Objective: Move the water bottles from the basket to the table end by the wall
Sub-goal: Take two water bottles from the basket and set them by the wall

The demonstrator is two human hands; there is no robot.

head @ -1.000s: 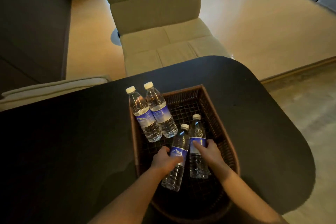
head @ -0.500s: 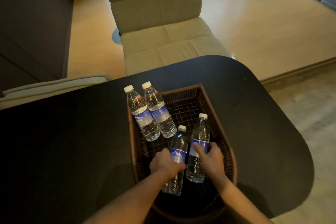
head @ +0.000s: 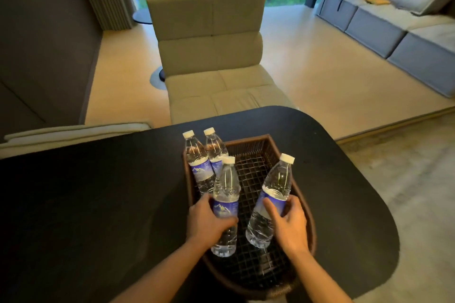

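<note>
A brown woven basket point(head: 272, 149) sits on the black table point(head: 98, 192). My left hand point(head: 205, 220) grips one clear water bottle point(head: 226, 187) with a blue label and white cap, lifted above the basket. My right hand point(head: 289, 222) grips a second bottle point(head: 277, 184), tilted with its cap up and to the right. Two more bottles lean against the basket's far left corner, the left one point(head: 198, 162) beside the right one point(head: 214, 146).
A beige padded chair point(head: 211, 56) stands just beyond the table's far edge. A grey sofa point(head: 394, 22) lines the right side of the room. A dark wall point(head: 44, 44) runs along the left. The table's rounded end point(head: 369, 204) is at the right.
Both hands have lifted their bottles up out of the basket bottom. The view has tilted upward, showing more of the chair and the window.
</note>
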